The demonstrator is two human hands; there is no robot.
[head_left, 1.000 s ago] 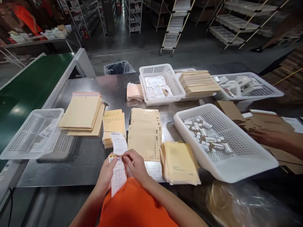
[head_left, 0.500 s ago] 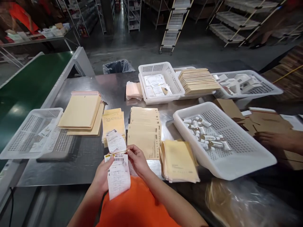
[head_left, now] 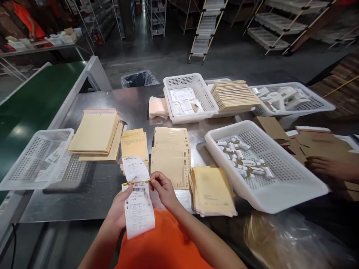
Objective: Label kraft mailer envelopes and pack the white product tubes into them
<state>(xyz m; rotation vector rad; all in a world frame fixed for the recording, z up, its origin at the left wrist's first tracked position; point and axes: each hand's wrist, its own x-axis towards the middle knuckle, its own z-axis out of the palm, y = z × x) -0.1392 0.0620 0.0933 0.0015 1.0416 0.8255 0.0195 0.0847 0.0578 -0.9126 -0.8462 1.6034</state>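
Pinching the printed labels (head_left: 139, 209) at their left edge between thumb and fingers, the left hand (head_left: 119, 209) holds them while the right hand (head_left: 164, 190) grips their right edge in its fingertips. The labels are over the near edge of the metal table (head_left: 95, 190); on this table lie yellow envelopes (head_left: 134, 145), a fanned row of mailers (head_left: 169, 164) and, farther right, a white basket (head_left: 283, 183) of small bottles (head_left: 248, 162).
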